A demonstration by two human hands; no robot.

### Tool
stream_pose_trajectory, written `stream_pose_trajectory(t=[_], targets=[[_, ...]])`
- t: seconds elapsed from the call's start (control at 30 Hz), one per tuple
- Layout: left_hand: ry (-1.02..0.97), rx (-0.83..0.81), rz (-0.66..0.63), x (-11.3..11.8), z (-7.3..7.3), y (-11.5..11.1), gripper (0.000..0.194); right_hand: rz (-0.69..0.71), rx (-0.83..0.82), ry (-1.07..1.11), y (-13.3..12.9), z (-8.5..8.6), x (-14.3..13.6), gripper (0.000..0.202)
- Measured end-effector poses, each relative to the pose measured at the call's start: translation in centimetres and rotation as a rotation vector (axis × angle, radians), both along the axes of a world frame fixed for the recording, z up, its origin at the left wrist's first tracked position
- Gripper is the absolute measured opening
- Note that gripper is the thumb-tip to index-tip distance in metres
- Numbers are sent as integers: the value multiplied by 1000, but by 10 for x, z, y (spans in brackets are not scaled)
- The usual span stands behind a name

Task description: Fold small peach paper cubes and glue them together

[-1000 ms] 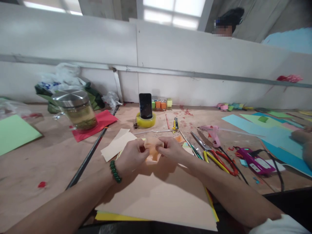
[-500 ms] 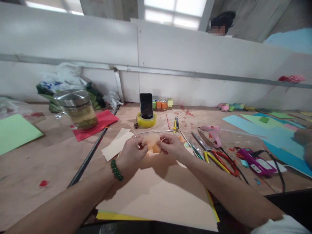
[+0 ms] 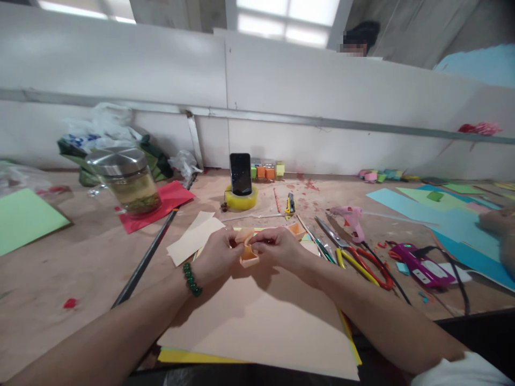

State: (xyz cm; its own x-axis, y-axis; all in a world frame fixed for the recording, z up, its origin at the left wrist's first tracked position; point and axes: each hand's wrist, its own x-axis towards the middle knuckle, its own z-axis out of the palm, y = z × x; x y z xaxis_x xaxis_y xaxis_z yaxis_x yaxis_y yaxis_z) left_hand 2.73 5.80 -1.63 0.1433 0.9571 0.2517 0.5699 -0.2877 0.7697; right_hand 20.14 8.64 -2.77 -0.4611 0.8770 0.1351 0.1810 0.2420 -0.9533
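Note:
A small folded piece of peach paper is held between both hands above a stack of large peach sheets. My left hand, below which a green bead bracelet circles the wrist, pinches its left side. On the right side, the fingers of my right hand are closed on the same piece. Another small folded peach piece lies just beyond my right hand. Cut peach strips rest to the left of my left hand.
Scissors, a pink glue gun and a purple power strip lie right. A phone stands in yellow tape. A glass jar stands left. Another person's hand is at far right.
The small peach piece has turned and now shows a folded, open shape. My right hand has moved left, closer to my left hand. Another folded piece behind it shows more.

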Motion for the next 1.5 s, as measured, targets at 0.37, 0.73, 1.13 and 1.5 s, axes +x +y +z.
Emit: stream_pose_trajectory(t=[0.37,0.73,1.13,1.5], targets=[[42,-86,-167,3,2,-3,17,-12,36,-136,-3,-1,0,4],[142,-80,-71,1,3,-1,22,20,147,-144,4,-4,5,18],[43,-128,-90,4,3,-3,10,-1,168,-120,7,-15,1,11],[-223,7,-84,-2,5,2,20,-41,342,0,3,-7,2,9]])
